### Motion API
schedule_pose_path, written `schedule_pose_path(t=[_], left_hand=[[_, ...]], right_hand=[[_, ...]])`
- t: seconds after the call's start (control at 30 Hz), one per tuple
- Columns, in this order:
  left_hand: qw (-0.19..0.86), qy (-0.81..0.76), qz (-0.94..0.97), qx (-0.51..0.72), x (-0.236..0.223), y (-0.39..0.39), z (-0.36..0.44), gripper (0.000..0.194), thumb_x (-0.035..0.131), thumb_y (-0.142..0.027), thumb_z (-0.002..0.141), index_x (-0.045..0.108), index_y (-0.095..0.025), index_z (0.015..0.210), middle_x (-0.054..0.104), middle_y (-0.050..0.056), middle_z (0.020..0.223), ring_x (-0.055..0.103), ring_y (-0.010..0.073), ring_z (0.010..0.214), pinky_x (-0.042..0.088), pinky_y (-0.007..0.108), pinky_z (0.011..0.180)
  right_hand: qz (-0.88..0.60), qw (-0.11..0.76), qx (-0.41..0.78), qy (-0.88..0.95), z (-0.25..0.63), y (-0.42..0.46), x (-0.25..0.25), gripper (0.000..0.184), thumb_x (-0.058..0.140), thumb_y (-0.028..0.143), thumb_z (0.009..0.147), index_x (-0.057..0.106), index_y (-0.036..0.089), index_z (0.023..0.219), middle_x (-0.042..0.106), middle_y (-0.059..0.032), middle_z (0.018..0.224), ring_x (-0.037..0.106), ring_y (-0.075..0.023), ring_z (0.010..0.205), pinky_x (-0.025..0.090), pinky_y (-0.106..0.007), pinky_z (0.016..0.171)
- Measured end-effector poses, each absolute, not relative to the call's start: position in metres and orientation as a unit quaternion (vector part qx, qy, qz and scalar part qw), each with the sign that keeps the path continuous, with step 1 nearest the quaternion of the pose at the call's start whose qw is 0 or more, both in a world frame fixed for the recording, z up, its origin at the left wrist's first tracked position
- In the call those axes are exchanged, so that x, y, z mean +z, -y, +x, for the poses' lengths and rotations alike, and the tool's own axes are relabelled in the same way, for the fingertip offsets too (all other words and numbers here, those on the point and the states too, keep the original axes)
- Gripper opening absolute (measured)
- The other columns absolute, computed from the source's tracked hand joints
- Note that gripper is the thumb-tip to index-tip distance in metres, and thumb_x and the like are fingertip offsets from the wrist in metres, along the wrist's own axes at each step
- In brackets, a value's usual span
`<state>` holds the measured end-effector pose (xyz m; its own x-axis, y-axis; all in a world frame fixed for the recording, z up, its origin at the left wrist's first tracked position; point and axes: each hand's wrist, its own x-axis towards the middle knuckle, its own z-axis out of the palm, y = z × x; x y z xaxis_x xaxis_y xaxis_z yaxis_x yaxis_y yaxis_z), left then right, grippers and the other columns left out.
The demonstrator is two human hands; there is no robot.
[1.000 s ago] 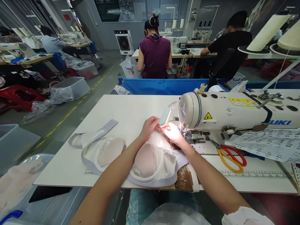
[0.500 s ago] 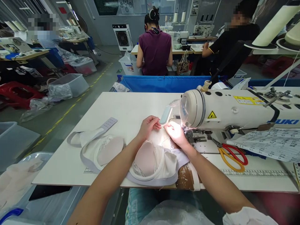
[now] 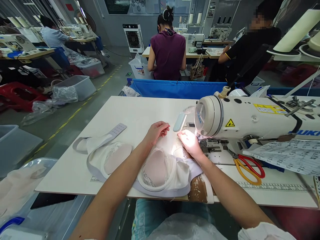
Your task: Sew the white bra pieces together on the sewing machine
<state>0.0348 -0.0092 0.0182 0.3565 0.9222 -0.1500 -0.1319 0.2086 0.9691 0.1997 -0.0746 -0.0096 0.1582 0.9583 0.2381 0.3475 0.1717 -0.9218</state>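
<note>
Head view: A white sewing machine with blue lettering (image 3: 240,116) occupies the right side of the white work table (image 3: 150,106). Its rounded end stands just beyond the right hand (image 3: 190,142). A pale blue oblong plate (image 3: 179,122) is positioned immediately above the right fingertips and limits the space there. Scissors with one red and one yellow handle (image 3: 247,170) lie right of the right forearm, blades toward the machine; a printed white paper sheet (image 3: 287,156) hangs beside them. A blue fabric trough (image 3: 175,87) adjoins the far table edge. Co-workers sit beyond.

The left hand (image 3: 158,131) and right hand are apart, both above the table. The left fingers are curled inward; the right thumb and fingers converge under bright light. Whether either hand pinches anything cannot be determined.

A white garment section with a pale pink moulded cup and lilac edging (image 3: 156,168) lies at the near table edge, below the hands and between the forearms. A second white cup section with a strap (image 3: 116,160) lies left of the left forearm, which hides any join between the sections.
</note>
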Motion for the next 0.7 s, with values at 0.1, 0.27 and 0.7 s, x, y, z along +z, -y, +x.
schedule_pose_path(t=[0.1, 0.27, 0.7], left_hand=[[0.675, -0.407, 0.514, 0.338, 0.021, 0.008, 0.032, 0.021, 0.068, -0.033, 0.071, 0.062, -0.015, 0.062, 0.054, 0.000, 0.058, 0.043, 0.0076, 0.051, 0.028, 0.022, 0.046], [0.690, -0.367, 0.581, 0.227, 0.016, 0.003, 0.025, 0.017, 0.063, -0.028, 0.076, 0.069, -0.014, 0.071, 0.057, 0.002, 0.058, 0.045, 0.0073, 0.050, 0.030, 0.020, 0.046], [0.647, -0.405, 0.516, 0.388, -0.003, -0.038, 0.001, 0.022, 0.066, -0.028, 0.079, 0.056, -0.015, 0.064, 0.063, 0.003, 0.068, 0.055, 0.0086, 0.053, 0.045, 0.024, 0.054]], right_hand=[[-0.563, 0.511, 0.305, 0.574, 0.199, 0.074, -0.010, 0.019, 0.051, 0.035, 0.084, 0.054, 0.022, 0.071, 0.056, -0.0018, 0.067, 0.049, -0.0164, 0.061, 0.044, -0.031, 0.059], [-0.581, 0.506, 0.295, 0.565, 0.194, 0.076, -0.009, 0.017, 0.049, 0.033, 0.084, 0.050, 0.022, 0.071, 0.049, 0.0024, 0.059, 0.043, -0.0134, 0.051, 0.037, -0.028, 0.049], [-0.539, 0.415, 0.183, 0.710, 0.213, 0.144, 0.054, 0.016, 0.047, 0.032, 0.092, 0.054, 0.020, 0.083, 0.048, 0.0053, 0.056, 0.044, -0.0094, 0.049, 0.035, -0.022, 0.050]])
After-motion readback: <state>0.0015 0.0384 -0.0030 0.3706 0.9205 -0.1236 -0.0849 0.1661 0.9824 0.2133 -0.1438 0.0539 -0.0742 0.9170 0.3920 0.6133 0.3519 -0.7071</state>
